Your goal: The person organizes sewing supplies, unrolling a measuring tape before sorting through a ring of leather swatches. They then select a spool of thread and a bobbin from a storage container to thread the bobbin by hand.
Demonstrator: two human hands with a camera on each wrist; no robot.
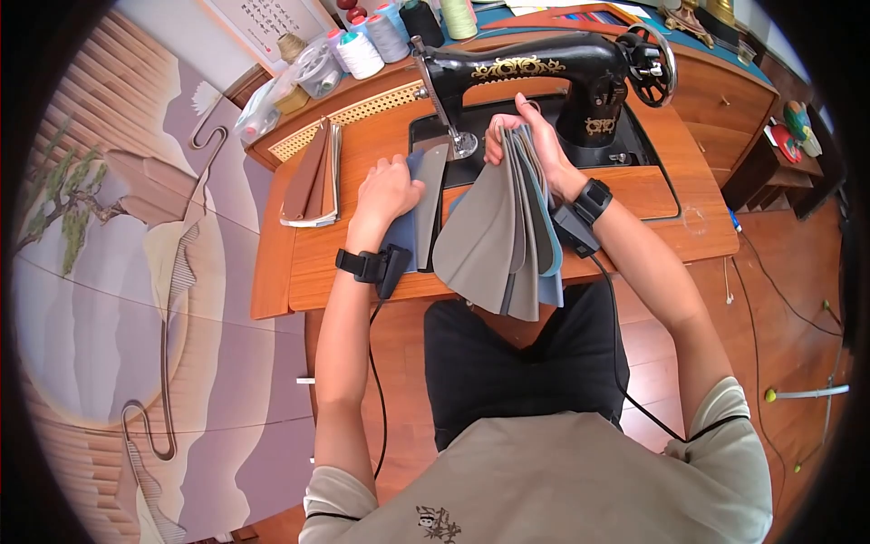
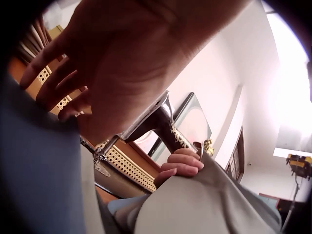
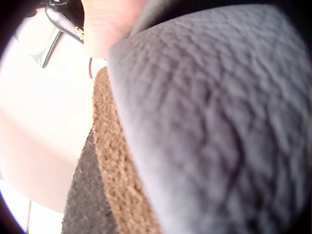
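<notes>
My right hand [image 1: 536, 136] grips the top end of a fanned bunch of leather swatches [image 1: 480, 245], mostly grey with some blue, which hangs over the table's front edge. Close up in the right wrist view, a grainy grey swatch [image 3: 214, 122] covers one with a brown, fuzzy face [image 3: 114, 151]. My left hand [image 1: 390, 190] rests on a blue swatch [image 2: 39, 161], its fingers spread and their tips at the surface in the left wrist view. Beside it a grey swatch [image 1: 434, 199] lies on the wooden table [image 1: 362, 295].
A black sewing machine [image 1: 517, 68] stands behind the hands, its presser foot [image 1: 464, 145] between them. Brown swatches [image 1: 310, 181] lie at the left. Thread spools [image 1: 362, 56] line the back. A folding screen [image 1: 208, 317] borders the left side. Black cables run from both wrists.
</notes>
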